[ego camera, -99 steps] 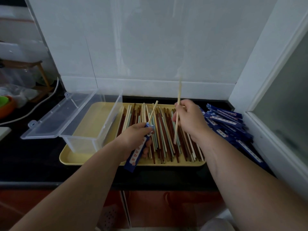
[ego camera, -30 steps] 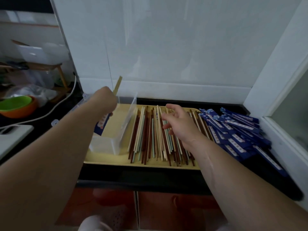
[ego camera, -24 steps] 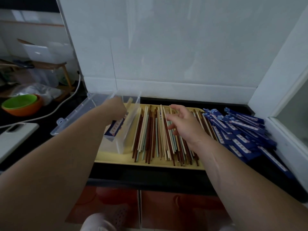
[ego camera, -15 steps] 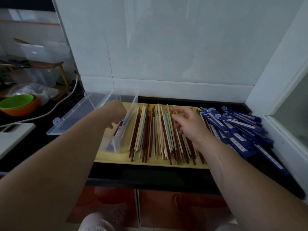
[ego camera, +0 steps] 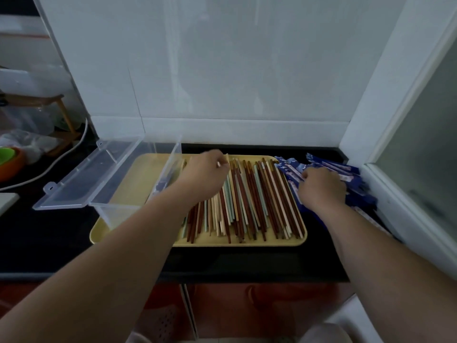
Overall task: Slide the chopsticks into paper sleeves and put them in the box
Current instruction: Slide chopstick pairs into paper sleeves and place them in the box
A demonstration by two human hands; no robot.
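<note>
My L hand (ego camera: 205, 178) curls over chopsticks (ego camera: 249, 206), can't tell if pinching one; R hand (ego camera: 321, 188) grips paper sleeves (ego camera: 346, 172) to its right. Box (ego camera: 118, 214) just left of L hand.

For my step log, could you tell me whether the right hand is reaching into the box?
No, the right hand is on the sleeves right of the tray, away from the box.
</note>
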